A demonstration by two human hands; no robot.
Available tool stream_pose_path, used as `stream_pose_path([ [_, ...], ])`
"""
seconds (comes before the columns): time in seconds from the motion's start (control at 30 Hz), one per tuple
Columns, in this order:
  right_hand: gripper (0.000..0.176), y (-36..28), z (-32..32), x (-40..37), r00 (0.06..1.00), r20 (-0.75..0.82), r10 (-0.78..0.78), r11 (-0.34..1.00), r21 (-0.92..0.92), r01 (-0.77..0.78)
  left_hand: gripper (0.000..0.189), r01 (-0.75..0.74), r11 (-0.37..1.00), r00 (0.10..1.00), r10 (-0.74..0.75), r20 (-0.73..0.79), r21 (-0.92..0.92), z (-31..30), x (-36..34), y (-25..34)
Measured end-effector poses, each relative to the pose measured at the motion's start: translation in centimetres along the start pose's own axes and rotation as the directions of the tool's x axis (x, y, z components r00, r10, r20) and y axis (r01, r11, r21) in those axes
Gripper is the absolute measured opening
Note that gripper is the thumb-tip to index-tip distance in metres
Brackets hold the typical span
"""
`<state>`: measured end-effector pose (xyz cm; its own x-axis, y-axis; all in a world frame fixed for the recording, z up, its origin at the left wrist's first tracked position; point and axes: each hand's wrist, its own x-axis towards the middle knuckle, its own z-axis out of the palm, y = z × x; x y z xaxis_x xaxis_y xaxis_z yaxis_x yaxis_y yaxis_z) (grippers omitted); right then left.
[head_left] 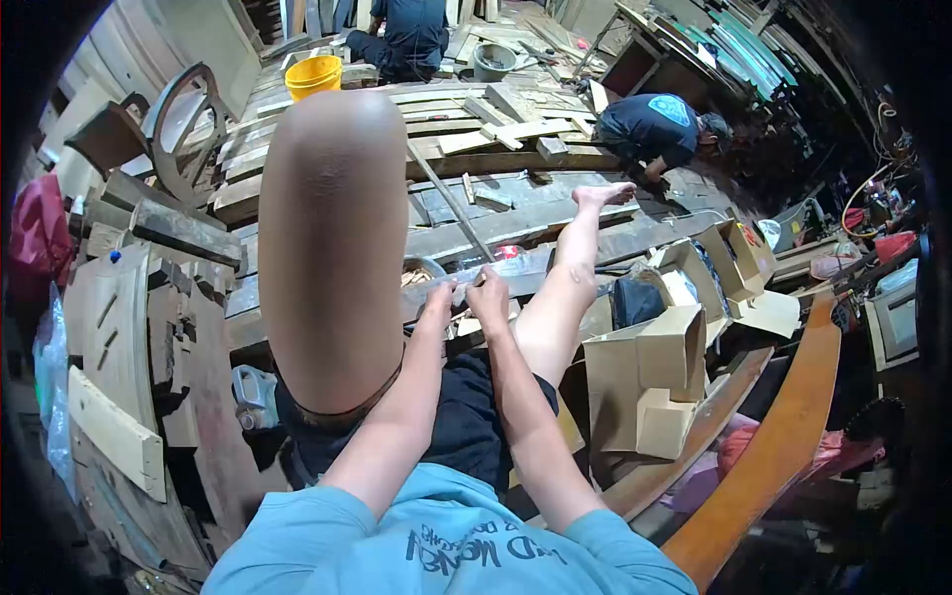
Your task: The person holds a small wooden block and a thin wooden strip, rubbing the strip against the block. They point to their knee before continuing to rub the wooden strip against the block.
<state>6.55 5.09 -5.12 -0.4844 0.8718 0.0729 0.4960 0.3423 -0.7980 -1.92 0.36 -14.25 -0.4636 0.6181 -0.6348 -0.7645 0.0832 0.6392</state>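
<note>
In the head view, my left hand and my right hand are close together between my raised knee and my stretched-out leg. My right hand's fingers are curled closed around something small and dark that I cannot make out. The fingers of my left hand are also drawn together; what they hold is too small to tell. Just beyond my left hand is a round bowl with light pieces in it. A small red-topped container lies past my right hand. A long narrow strip slants down toward my hands.
Opened cardboard boxes and a curved orange-brown board lie to the right. A plastic jug stands left. Wooden planks cover the floor ahead, with a yellow bucket. Two other people sit or crouch farther off.
</note>
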Motion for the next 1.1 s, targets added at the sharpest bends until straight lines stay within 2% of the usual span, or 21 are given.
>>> stream_pose_path([
  [0.03, 0.035, -0.3, -0.3, 0.0, 0.995, 0.095, 0.000, 0.996, 0.093, -0.008, 0.013, 0.002, 1.000, 1.000, -0.002, 0.003, -0.001, 0.1, 0.0, 0.0],
  [0.07, 0.042, -0.6, -0.7, 0.0, 0.966, 0.248, -0.072, 0.997, 0.042, 0.064, 0.013, 0.002, 1.000, 1.000, -0.002, 0.008, -0.006, 0.2, 0.0, -0.1],
  [0.17, 0.041, -1.6, -0.2, -1.0, 0.993, 0.116, -0.034, 0.997, -0.062, 0.042, 0.012, 0.000, 1.000, 1.000, 0.000, 0.020, -0.016, 0.4, 0.1, -0.1],
  [0.2, 0.041, -1.9, -0.3, -1.0, 0.992, 0.120, -0.036, 0.997, -0.058, 0.043, 0.012, -0.009, 1.000, 1.000, 0.009, 0.026, -0.020, 0.3, 0.1, 0.0],
  [0.27, 0.037, -3.8, -1.9, -1.2, 0.988, 0.115, 0.099, 0.994, 0.032, -0.103, 0.011, -0.020, 1.000, 1.000, 0.020, 0.021, -0.015, 0.5, -0.5, 0.2],
  [0.3, 0.037, -3.2, -2.1, -0.8, 0.989, 0.111, 0.099, 0.994, 0.033, -0.103, 0.012, -0.010, 1.000, 1.000, 0.010, -0.005, 0.008, 0.6, -0.8, 0.4],
  [0.37, 0.020, -2.8, -2.8, -0.3, 0.998, -0.066, 0.017, 0.989, 0.150, -0.007, 0.013, 0.023, 0.997, 0.996, -0.017, -0.091, 0.069, 0.9, -1.4, 0.8],
  [0.4, 0.020, -2.5, -3.2, -0.5, 0.986, -0.143, 0.086, 0.991, 0.111, -0.070, 0.015, 0.088, 0.994, 0.996, -0.087, -0.028, 0.063, 0.9, -1.7, 1.2],
  [0.43, 0.023, -2.4, -3.6, -0.5, 0.982, -0.156, 0.108, 0.992, 0.081, -0.096, 0.015, 0.085, 0.994, 0.996, -0.084, -0.029, 0.061, 1.1, -2.1, 1.6],
  [0.5, 0.026, -0.2, -2.7, 0.1, 0.980, -0.128, 0.153, 0.988, -0.001, -0.155, 0.019, 0.048, 0.985, 0.998, -0.043, -0.036, 0.166, 1.7, -3.4, 2.4],
  [0.57, 0.029, -1.8, -3.1, -0.7, 0.986, -0.117, 0.119, 0.987, -0.090, -0.130, 0.023, 0.038, 0.983, 0.999, -0.039, 0.003, 0.178, 1.4, -2.2, 1.6],
  [0.6, 0.024, 1.5, -1.1, 0.6, 0.989, -0.128, 0.078, 0.993, -0.075, -0.088, 0.022, 0.044, 0.978, 0.999, -0.042, -0.014, 0.206, 1.1, -1.1, 1.1],
  [0.7, 0.022, -0.3, -2.1, -0.3, 0.999, -0.040, 0.014, 1.000, 0.000, -0.014, 0.017, 0.032, 0.976, 0.998, -0.021, -0.055, 0.216, 2.0, -3.5, 2.3],
  [0.73, 0.021, -1.3, -2.1, -0.4, 0.965, -0.229, -0.128, 0.991, -0.062, 0.117, 0.016, 0.001, 0.980, 0.993, 0.023, -0.119, 0.201, 2.3, -4.1, 2.6],
  [0.77, 0.021, -1.8, -2.9, -0.6, 0.986, -0.163, 0.035, 0.999, -0.005, -0.036, 0.016, -0.031, 0.982, 0.980, 0.067, -0.185, 0.188, 2.5, -4.8, 3.0],
  [0.83, 0.022, -1.0, -2.5, -0.1, 0.995, -0.089, -0.034, 0.994, 0.097, 0.043, 0.020, -0.100, 0.980, 0.975, 0.131, -0.178, 0.172, 3.0, -6.1, 4.0],
  [0.9, 0.024, -0.9, -1.8, -0.4, 0.992, -0.083, -0.091, 0.994, 0.047, 0.095, 0.024, -0.284, 0.947, 0.931, 0.310, -0.190, 0.154, 1.8, -3.9, 3.0],
  [0.97, 0.025, -0.8, -1.4, -0.1, 0.986, -0.066, -0.156, 0.988, 0.000, 0.156, 0.024, -0.227, 0.956, 0.932, 0.268, -0.242, 0.186, 1.4, -3.0, 2.4],
  [1.03, 0.029, -0.3, -1.0, 0.4, 0.998, -0.048, 0.044, 0.998, 0.045, -0.042, 0.024, -0.246, 0.941, 0.910, 0.307, -0.280, 0.231, 0.8, -1.2, 1.3],
  [1.07, 0.031, 0.5, -0.2, 0.9, 0.994, -0.097, -0.058, 0.998, -0.044, 0.054, 0.024, -0.233, 0.945, 0.914, 0.293, -0.280, 0.228, 0.7, -1.1, 1.3],
  [1.1, 0.031, 1.6, 0.3, 1.0, 0.993, -0.101, -0.053, 0.998, -0.044, 0.049, 0.024, -0.231, 0.945, 0.916, 0.291, -0.276, 0.231, 0.5, -1.0, 1.2],
])
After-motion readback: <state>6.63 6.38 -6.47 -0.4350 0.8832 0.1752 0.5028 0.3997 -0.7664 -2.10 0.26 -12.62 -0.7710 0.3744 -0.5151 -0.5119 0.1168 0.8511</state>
